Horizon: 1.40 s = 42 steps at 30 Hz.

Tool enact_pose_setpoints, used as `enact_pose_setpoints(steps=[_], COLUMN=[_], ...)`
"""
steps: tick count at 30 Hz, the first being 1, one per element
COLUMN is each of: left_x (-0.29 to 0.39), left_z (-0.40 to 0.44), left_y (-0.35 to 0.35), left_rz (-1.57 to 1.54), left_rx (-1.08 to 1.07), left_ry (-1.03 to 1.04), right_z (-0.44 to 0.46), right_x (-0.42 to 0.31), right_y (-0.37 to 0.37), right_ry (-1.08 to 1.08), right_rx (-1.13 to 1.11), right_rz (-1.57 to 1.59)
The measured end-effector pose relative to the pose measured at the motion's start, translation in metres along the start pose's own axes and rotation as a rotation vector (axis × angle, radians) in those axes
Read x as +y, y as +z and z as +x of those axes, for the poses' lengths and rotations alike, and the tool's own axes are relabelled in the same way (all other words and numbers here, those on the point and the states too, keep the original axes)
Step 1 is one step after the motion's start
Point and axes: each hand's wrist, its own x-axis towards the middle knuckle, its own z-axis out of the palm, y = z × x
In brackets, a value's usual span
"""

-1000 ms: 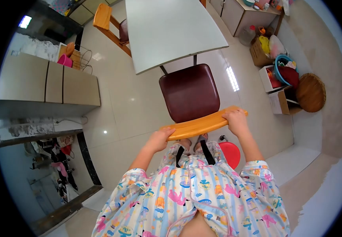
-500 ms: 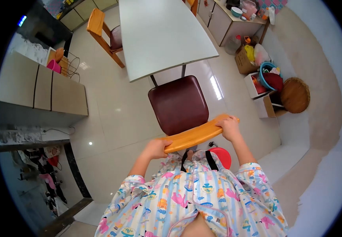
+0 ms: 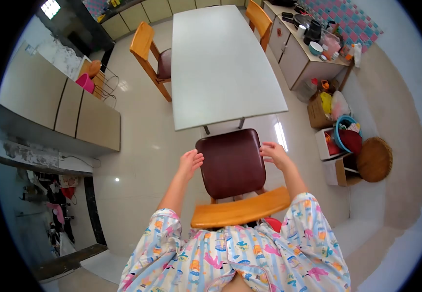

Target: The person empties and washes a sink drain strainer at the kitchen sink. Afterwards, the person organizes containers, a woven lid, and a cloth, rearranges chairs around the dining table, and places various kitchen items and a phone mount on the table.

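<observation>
A wooden chair with a dark red seat (image 3: pixel 232 163) stands at the near end of the white table (image 3: pixel 225 68). Its curved orange backrest (image 3: pixel 240 209) is close to my body, between my forearms. My left hand (image 3: pixel 191 163) is beside the seat's left edge, its fingers apart and nothing in it. At the seat's right edge is my right hand (image 3: pixel 273 155), empty too, with fingers spread. Whether either hand touches the seat is hard to tell. Part of a red round stool (image 3: pixel 273 224) shows behind the backrest.
Two more wooden chairs (image 3: pixel 143 41) (image 3: pixel 258 19) flank the table. Along the right wall are a cardboard box (image 3: pixel 319 116), a blue basin (image 3: pixel 338 137) and a round woven tray (image 3: pixel 374 159). A cabinet (image 3: pixel 98 124) stands left, a counter (image 3: pixel 313 56) at the back right.
Both hands have let go of the backrest and moved forward to the sides of the seat. The backrest is now nearer my body, and more of the table shows.
</observation>
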Motion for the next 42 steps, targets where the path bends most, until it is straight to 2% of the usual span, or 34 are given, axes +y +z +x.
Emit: enact_pose_setpoints(steps=[4, 7, 10, 14, 19, 29, 42], left_x=[0.021, 0.038, 0.044, 0.042, 0.025, 0.016, -0.004], left_z=[0.089, 0.136, 0.175, 0.197, 0.206, 0.192, 0.178], left_y=[0.010, 0.039, 0.045, 0.053, 0.044, 0.044, 0.027], left_rz=[-0.364, -0.562, -0.792, -0.847, -0.754, -0.764, -0.743], left_rx=[0.137, 0.304, 0.118, 0.194, 0.208, 0.232, 0.175], left_ry=[-0.080, -0.124, -0.081, -0.043, 0.036, 0.018, 0.035], right_z=[0.127, 0.189, 0.235, 0.272, 0.260, 0.244, 0.220], right_x=[-0.006, -0.016, -0.016, 0.005, -0.001, -0.002, 0.013], right_y=[-0.010, -0.012, -0.007, 0.010, 0.016, 0.012, 0.017], right_ry=[0.050, 0.057, 0.100, -0.024, -0.018, 0.061, 0.043], right_rx=[0.189, 0.210, 0.213, 0.253, 0.314, 0.336, 0.322], right_rz=[0.369, 0.546, 0.766, 1.032, 1.002, 0.955, 0.965])
